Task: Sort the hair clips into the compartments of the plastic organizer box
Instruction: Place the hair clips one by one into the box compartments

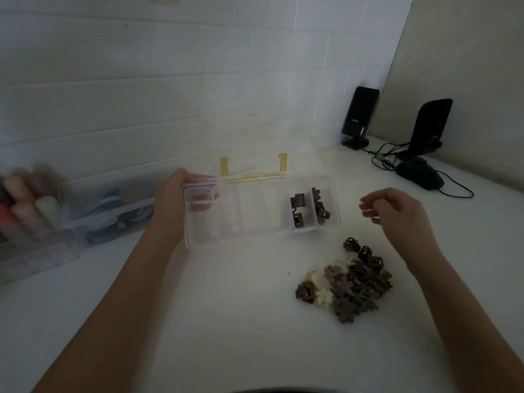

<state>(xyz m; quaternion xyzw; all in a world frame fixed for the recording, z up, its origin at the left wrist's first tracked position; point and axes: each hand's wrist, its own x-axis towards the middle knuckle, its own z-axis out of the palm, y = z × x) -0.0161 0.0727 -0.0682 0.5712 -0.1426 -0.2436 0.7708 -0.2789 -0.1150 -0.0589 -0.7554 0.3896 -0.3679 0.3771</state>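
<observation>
Barely begun: most hair clips remain unsorted.
Left hand (173,204) grips the organizer box (261,208) by its end, fingers curled round the wall; the two compartments farthest from them hold a few dark clips (299,207), the rest look bare. Right hand (394,214) hovers, fingers loosely curled, holding nothing, just above the pile (351,285).

Two bare forearms enter from 7 and 5 o'clock, no sleeves visible on either. Left hand (173,205) and right hand (397,214) bare: no gloves, rings, watch or bracelets seen. Short nails on right fingertips (367,213); detail blurry.
</observation>
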